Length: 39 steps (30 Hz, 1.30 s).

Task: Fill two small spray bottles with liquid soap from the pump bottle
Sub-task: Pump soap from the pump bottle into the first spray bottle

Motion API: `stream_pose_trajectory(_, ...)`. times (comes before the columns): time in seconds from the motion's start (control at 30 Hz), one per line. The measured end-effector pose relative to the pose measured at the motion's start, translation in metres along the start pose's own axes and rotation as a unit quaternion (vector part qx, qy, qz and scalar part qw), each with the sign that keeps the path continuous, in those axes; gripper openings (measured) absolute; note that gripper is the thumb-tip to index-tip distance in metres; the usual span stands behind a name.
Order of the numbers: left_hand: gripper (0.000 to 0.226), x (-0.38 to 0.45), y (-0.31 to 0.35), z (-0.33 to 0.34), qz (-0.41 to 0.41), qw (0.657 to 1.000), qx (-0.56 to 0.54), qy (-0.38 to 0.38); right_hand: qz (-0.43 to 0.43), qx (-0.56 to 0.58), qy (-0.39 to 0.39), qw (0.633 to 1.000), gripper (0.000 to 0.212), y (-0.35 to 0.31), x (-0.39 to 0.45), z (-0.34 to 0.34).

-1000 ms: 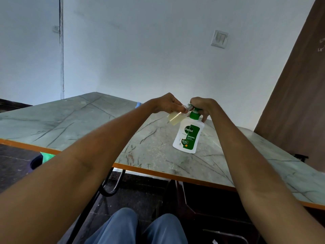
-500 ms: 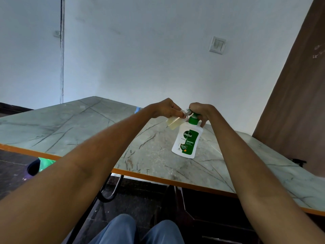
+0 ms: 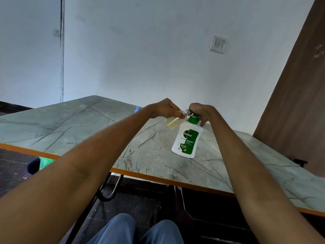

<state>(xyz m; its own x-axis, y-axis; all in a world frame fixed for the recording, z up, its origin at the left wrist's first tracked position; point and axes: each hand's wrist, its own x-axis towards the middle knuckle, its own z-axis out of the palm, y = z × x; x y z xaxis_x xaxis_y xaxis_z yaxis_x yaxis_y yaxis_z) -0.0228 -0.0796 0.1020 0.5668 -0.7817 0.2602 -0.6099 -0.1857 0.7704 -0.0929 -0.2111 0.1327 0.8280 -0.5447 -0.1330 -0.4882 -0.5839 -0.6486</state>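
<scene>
A white and green pump bottle stands on the marble-patterned table. My right hand is curled over its green pump head. My left hand pinches a small clear spray bottle by its neck, tilted, with its mouth held at the pump's nozzle. Pale yellow liquid shows in that small bottle. A second small bottle is not visible.
A blue object peeks out behind my left wrist on the table. The table's orange front edge runs across in front of my knees. A brown wooden panel stands at the right, a green and dark bin on the floor at the left.
Both hands stay at the pump head and small bottle. The view has shifted slightly; the bottle and hands sit a little lower and left in the picture.
</scene>
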Motion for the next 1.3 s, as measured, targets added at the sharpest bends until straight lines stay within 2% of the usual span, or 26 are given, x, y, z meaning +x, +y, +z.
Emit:
stream_pose_trajectory(0.37, 0.033, -0.0006, 0.0018, 0.0006, 0.003, 1.000, -0.003, -0.005, -0.002, 0.001, 0.005, 1.000, 0.029, 0.0040, 0.0010, 0.0011)
stream_pose_trajectory(0.6, 0.033, -0.0003, 0.0004, 0.0002, 0.003, 1.000, -0.003, -0.004, 0.008, -0.022, -0.002, 1.000, 0.020, -0.0004, -0.0038, 0.0009)
stream_pose_trajectory(1.0, 0.035, 0.0007, -0.0022, -0.0004, -0.001, 1.000, 0.000, -0.004, 0.008, -0.008, 0.011, 1.000, 0.028, 0.0037, 0.0014, 0.0018)
stream_pose_trajectory(1.3, 0.035, -0.0008, 0.0051, 0.0000, -0.001, 1.000, 0.000, -0.001, 0.011, -0.014, -0.006, 1.000, 0.019, -0.0013, -0.0013, -0.0009)
